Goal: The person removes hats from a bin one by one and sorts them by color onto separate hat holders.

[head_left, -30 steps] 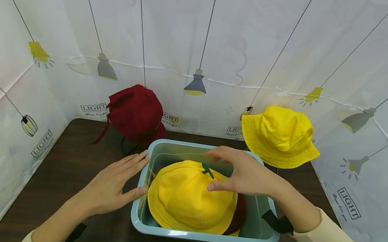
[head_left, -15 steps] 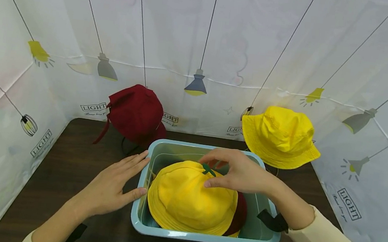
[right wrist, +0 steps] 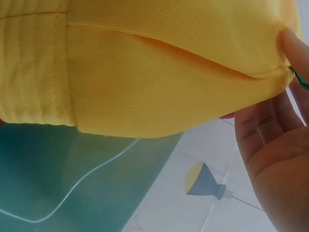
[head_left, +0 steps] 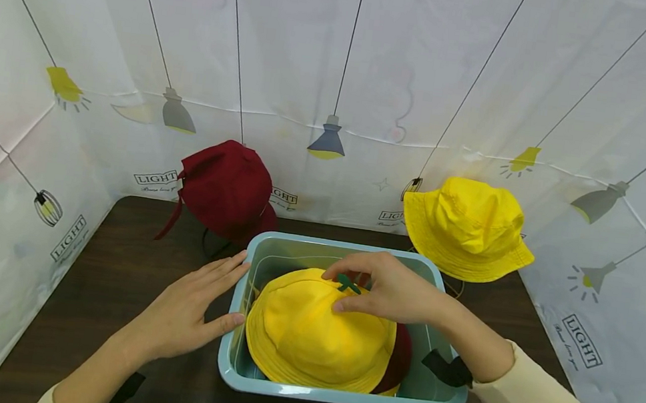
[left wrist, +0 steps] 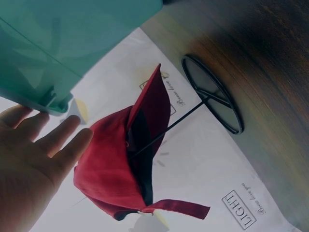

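A yellow bucket hat (head_left: 312,335) with a small green leaf (head_left: 348,284) on its crown lies in a light blue plastic bin (head_left: 335,396). My right hand (head_left: 387,289) pinches the crown around the leaf, thumb on the near side and fingers on the far side. In the right wrist view the fabric (right wrist: 159,92) creases towards that hand. Part of a dark red item (head_left: 399,359) shows under the hat; the rest is hidden. My left hand (head_left: 182,312) rests with spread, fairly straight fingers at the bin's left rim.
Behind the bin at left, a dark red cap (head_left: 225,186) hangs on a black wire stand (left wrist: 212,96). Another yellow bucket hat (head_left: 465,229) is raised at the back right. The dark wooden table (head_left: 107,282) meets a white printed curtain (head_left: 294,43) at the back and sides.
My right hand has moved slightly left and closed in on the crown of the yellow hat, its fingers coming around the leaf. The left hand has stayed at the bin rim.
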Tool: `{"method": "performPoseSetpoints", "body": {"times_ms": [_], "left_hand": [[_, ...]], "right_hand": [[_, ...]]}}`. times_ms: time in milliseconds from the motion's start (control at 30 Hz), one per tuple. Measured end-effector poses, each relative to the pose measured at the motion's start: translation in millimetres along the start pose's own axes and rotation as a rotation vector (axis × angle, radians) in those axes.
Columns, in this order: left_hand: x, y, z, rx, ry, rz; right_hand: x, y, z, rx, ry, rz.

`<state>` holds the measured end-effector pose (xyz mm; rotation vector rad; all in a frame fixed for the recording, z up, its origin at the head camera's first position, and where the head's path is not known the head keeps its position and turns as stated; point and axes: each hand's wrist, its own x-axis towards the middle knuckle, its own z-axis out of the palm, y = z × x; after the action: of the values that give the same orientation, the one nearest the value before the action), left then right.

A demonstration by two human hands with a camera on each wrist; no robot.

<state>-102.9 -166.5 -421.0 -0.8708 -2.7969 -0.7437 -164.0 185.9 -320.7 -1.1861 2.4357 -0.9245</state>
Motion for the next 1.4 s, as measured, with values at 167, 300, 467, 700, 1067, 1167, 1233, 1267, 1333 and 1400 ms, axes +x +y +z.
{"method": "performPoseSetpoints", "body": {"times_ms": [167, 300, 467, 700, 1067, 1167, 1233, 1267, 1333, 1400], "left_hand": [[-0.1, 0.0, 0.6, -0.005, 0.006, 0.006], [-0.2, 0.0, 0.7, -0.009, 0.010, 0.014], [-0.4, -0.3, 0.5, -0.011, 0.007, 0.013], [-1.0, 0.1, 0.2, -0.011, 0.008, 0.008], [-1.5, -0.1, 0.3, -0.004, 0.011, 0.007], [-1.8, -0.1, 0.3, -0.006, 0.010, 0.003], [-1.6, 0.0, 0.2, -0.007, 0.009, 0.001], [-1.6, -0.2, 0.4, -0.006, 0.008, 0.000], [-1.1, -0.1, 0.3, -0.010, 0.005, -0.001], [-0.3, 0.1, 0.2, -0.013, 0.001, -0.001]], "right_hand": [[1, -1, 0, 0.004, -0.003, -0.009], [1, -1, 0, 0.010, 0.005, -0.039], [0, -2, -1, 0.017, 0.018, -0.069], [-1, -9, -6, 0.009, 0.033, -0.085], [-6, -17, -19, 0.002, 0.082, -0.100], [-7, -20, -24, -0.008, 0.093, -0.086], [-8, -23, -27, -0.009, 0.102, -0.076], [-9, -24, -29, -0.011, 0.109, -0.070], [-11, -26, -32, -0.019, 0.124, -0.066], [-13, -28, -36, -0.031, 0.140, -0.067]]}}
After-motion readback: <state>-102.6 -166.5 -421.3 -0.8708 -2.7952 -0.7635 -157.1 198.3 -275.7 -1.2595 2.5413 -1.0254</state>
